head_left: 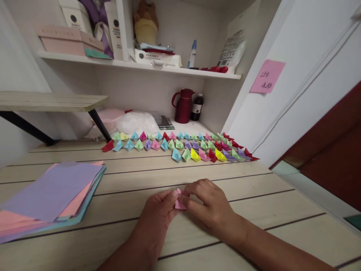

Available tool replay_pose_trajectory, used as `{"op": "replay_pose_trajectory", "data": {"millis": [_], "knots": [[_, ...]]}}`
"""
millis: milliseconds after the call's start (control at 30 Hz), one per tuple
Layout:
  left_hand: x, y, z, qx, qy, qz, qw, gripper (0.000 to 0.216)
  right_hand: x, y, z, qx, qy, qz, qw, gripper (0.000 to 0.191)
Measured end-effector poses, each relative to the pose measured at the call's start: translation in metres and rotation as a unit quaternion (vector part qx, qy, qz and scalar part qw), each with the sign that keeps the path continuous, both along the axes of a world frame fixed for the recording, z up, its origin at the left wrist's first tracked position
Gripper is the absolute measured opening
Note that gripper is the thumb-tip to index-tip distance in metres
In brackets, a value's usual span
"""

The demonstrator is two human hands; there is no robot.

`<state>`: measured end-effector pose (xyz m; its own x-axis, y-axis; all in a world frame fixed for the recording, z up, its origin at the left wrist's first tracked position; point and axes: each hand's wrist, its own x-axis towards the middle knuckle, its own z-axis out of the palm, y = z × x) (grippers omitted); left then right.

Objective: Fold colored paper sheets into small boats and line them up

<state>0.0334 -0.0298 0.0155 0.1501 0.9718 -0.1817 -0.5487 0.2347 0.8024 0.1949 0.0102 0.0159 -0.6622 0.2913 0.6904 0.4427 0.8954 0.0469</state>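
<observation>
My left hand (159, 210) and my right hand (207, 205) meet near the front of the wooden desk (225, 180). Both pinch one small piece of folded pink paper (179, 203) between their fingertips, low over the desk top. Most of the paper is hidden by the fingers. A stack of coloured paper sheets (50, 195), purple on top, lies to the left of my left hand. Behind my hands, rows of several small folded paper boats (180, 146) in many colours stand across the desk.
A dark red jug (183, 106) and a dark bottle (197, 107) stand at the back by the wall. A white plastic bag (138, 122) and a pink container (111, 116) lie behind the boats. A shelf (141, 64) with boxes hangs above. A pink note (267, 76) sticks on the right.
</observation>
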Motion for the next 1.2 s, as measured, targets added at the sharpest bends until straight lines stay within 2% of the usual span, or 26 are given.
{"op": "replay_pose_trajectory", "data": {"millis": [67,167,233,300,400,467,567,667,733,900,1067,1200], "knots": [[-0.002,0.001,-0.001,0.013,0.038,0.025,0.999,0.022,0.0,-0.001,-0.001,-0.061,0.004,0.013,0.998,0.019],[-0.008,0.004,-0.003,0.024,0.116,0.067,0.991,0.022,0.003,0.002,-0.005,-0.238,0.062,0.041,0.969,0.035],[-0.012,0.006,-0.004,0.029,0.172,0.09,0.981,0.025,0.005,0.007,-0.009,-0.355,0.13,0.045,0.925,0.037],[-0.014,0.007,-0.004,0.036,0.221,0.101,0.969,0.025,0.007,0.012,-0.012,-0.456,0.191,0.038,0.868,0.034],[-0.012,0.007,-0.004,0.044,0.267,0.095,0.958,0.022,0.01,0.016,-0.012,-0.568,0.223,0.047,0.791,0.027],[-0.01,0.007,-0.006,0.052,0.278,0.103,0.954,0.019,0.01,0.015,-0.009,-0.593,0.211,0.063,0.774,0.025],[-0.007,0.009,-0.009,0.071,0.285,0.146,0.945,0.015,0.007,0.007,-0.002,-0.599,0.164,0.08,0.78,0.03],[-0.006,0.011,-0.013,0.074,0.294,0.167,0.938,0.017,0.001,-0.002,-0.001,-0.566,0.114,0.049,0.815,0.031],[-0.007,0.012,-0.014,0.072,0.29,0.165,0.94,0.018,-0.003,-0.004,-0.003,-0.558,0.106,0.028,0.822,0.028],[-0.008,0.009,-0.014,0.069,0.269,0.155,0.948,0.017,-0.005,-0.001,-0.006,-0.618,0.138,0.064,0.771,0.021],[-0.007,0.008,-0.01,0.075,0.276,0.138,0.948,0.015,-0.004,0.0,-0.007,-0.621,0.134,0.029,0.772,0.022],[-0.006,0.007,-0.007,0.059,0.268,0.135,0.952,0.018,-0.004,0.0,-0.007,-0.65,0.158,0.026,0.743,0.027]]}}
